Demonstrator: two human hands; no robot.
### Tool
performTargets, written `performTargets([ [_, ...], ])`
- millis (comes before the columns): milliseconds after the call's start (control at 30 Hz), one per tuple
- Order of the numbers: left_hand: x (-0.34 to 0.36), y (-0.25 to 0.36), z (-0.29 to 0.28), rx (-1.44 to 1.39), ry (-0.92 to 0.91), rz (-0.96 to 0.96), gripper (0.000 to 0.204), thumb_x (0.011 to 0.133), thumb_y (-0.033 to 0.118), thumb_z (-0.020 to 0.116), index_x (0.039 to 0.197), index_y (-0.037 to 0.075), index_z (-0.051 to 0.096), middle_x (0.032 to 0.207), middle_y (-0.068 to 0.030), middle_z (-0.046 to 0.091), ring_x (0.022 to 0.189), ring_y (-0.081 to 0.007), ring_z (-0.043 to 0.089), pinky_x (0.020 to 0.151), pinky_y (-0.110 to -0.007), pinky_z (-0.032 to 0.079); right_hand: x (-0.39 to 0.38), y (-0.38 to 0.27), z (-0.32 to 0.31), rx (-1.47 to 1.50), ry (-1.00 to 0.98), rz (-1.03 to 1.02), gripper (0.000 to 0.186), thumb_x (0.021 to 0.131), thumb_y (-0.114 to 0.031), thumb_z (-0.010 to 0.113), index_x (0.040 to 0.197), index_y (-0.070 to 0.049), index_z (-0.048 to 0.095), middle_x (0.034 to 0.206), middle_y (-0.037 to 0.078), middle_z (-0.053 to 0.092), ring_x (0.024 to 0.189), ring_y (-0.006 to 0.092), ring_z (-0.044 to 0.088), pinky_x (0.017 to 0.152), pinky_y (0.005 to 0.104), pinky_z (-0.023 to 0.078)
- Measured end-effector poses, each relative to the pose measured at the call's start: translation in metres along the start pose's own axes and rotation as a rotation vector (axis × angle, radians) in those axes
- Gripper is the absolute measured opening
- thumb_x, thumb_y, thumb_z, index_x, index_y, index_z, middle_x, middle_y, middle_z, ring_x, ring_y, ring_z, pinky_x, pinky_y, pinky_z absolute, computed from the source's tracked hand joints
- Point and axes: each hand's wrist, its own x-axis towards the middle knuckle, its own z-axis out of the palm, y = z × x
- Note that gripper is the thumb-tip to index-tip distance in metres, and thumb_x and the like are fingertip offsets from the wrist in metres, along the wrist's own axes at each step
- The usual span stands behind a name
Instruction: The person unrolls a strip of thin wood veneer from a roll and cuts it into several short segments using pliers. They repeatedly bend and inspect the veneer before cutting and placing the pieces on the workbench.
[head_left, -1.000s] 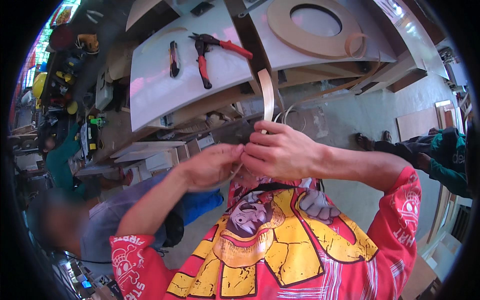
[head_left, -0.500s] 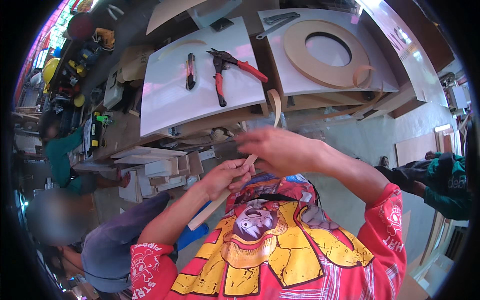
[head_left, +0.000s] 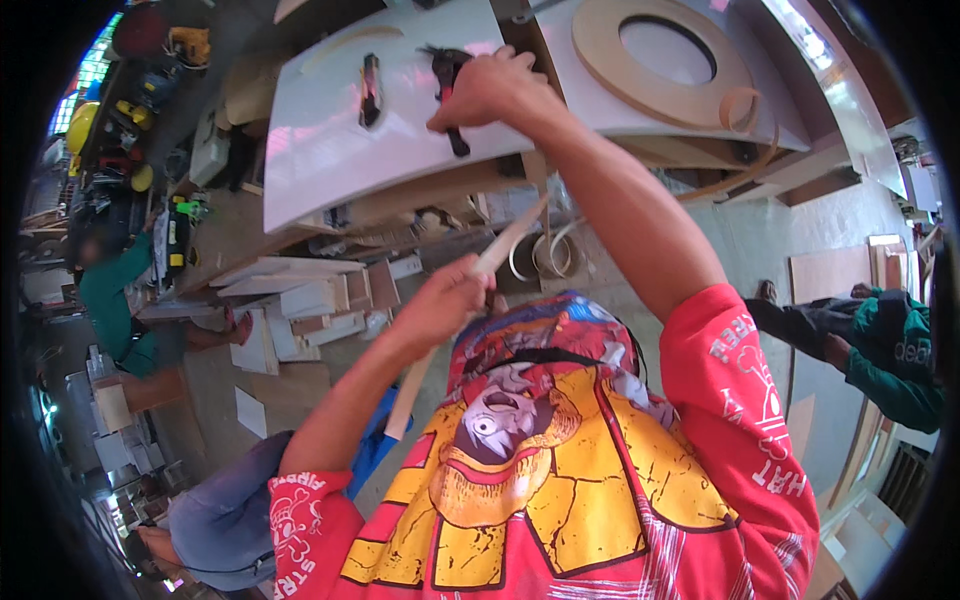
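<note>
A long, pale wood-coloured edge-banding strip (head_left: 510, 243) passes through my left hand (head_left: 450, 303), whose fingers are closed round it. One end points up towards the table; the other (head_left: 407, 395) hangs below my wrist. My right hand (head_left: 497, 88) reaches over the white panel (head_left: 320, 150) and grips tin snips (head_left: 447, 66) by their red handles, which it mostly covers. The dark jaws and one handle end stick out past it. Left of the snips lies a utility knife (head_left: 371, 92).
A large roll of edge banding (head_left: 600, 50) lies on the right-hand white panel, its loose end curling off. Loose coils (head_left: 553, 257) show below the panel edge. Stacked boards (head_left: 310, 297) stand at left. One person in green (head_left: 885, 350) is at right; others are at left.
My right hand has left the strip and moved forward onto the tin snips. My left hand still holds the strip and has shifted slightly forward and left.
</note>
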Motion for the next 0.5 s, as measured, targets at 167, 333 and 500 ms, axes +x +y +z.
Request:
performTargets([
  [167,-0.002,0.014,-0.005,-0.015,0.007,0.076,0.015,0.115,0.025,0.049,0.112,0.013,0.058,0.072,0.0093,0.039,0.057,-0.0037,0.031,0.050,-0.025,0.024,-0.068,0.104,-0.019,0.995,-0.278,-0.247,0.048,0.082,-0.033,0.078,0.116,0.001,0.068,0.083,0.002,0.061,0.069,0.0105,0.058,0.058,0.0287,0.046],
  [333,-0.012,0.033,-0.016,-0.070,0.037,0.069,0.016,0.116,0.024,0.048,0.115,0.012,0.059,0.072,0.0093,0.037,0.056,-0.0025,0.029,0.049,-0.023,0.024,-0.232,0.169,0.000,1.041,-0.355,-0.045,0.075,0.063,-0.009,0.068,0.136,0.000,0.059,0.093,-0.003,0.061,0.077,0.0071,0.057,0.070,0.0221,0.045],
  [500,-0.006,0.047,-0.010,0.166,0.026,0.108,0.017,0.117,0.022,0.046,0.119,0.011,0.059,0.073,0.0090,0.039,0.057,-0.0012,0.030,0.049,-0.023,0.025,-0.278,0.152,0.039,0.766,-0.362,0.002,0.065,0.068,-0.020,0.078,0.127,0.006,0.066,0.085,0.016,0.070,0.073,0.0269,0.064,0.071,0.0372,0.053],
])
